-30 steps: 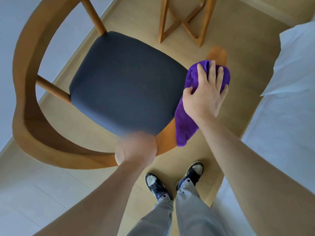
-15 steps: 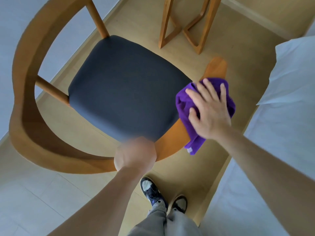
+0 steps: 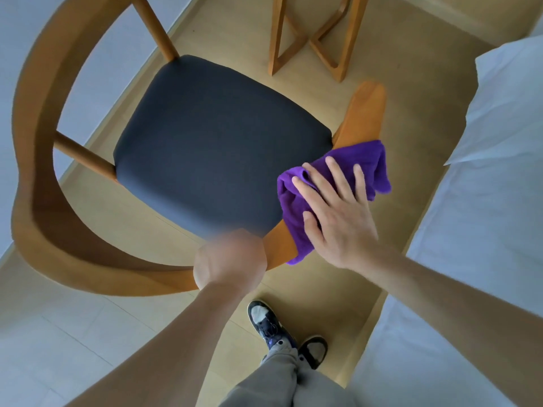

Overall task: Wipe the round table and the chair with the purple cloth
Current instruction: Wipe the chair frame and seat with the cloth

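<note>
- Wood floor (image 3: pixel 405 92) lies open between the chair (image 3: pixel 88 254) and the bed (image 3: pixel 484 230) at right.
- My right hand (image 3: pixel 338 212) presses the purple cloth (image 3: pixel 364 160) flat-fingered onto the chair's right arm rail, beside the dark seat (image 3: pixel 211 142).
- My left hand (image 3: pixel 230 261) sits blurred on the near rail; its grip I cannot tell.

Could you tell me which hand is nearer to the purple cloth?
Right. The right hand presses flat on the purple cloth over the chair's armrest; the left hand rests apart on the backrest, beside it.
</note>
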Available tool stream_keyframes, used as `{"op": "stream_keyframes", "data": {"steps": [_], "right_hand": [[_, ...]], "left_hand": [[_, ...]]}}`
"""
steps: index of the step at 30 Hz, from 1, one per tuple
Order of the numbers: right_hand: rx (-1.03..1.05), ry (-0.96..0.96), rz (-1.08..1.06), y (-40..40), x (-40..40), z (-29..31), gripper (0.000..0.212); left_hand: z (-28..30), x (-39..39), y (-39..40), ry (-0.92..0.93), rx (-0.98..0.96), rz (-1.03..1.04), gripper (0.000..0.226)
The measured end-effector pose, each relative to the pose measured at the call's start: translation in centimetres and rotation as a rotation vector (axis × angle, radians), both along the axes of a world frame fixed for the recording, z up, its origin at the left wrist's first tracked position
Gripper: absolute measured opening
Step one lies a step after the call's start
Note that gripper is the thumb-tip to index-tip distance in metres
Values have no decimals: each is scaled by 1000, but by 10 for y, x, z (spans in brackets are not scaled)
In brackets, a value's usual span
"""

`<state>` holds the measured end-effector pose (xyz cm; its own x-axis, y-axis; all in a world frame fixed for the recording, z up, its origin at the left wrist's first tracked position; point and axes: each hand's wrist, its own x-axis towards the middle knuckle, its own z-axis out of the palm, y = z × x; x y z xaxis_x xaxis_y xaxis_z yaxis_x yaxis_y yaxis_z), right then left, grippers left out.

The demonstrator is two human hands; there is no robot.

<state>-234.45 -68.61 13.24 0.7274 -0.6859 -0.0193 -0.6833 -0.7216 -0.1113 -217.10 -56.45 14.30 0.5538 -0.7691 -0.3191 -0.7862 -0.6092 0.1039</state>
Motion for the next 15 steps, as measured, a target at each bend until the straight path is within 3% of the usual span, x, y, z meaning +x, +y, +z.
{"op": "stream_keyframes", "data": {"steps": [3,7,11,15], "right_hand": [[3,50,164,-50,-8,7,61],[54,-40,-156,-86,14,12,53],[24,-48,-349,-49,36,13,45],[34,-64,-179,22,36,11,44]], "left_hand": [[-2,0,1,-9,-5,-9,43],[-5,0,2,-28,-21,-22,44],[-5,0,2,-39,-18,-19,44],[-2,1,-1,-13,-3,-12,42]]}}
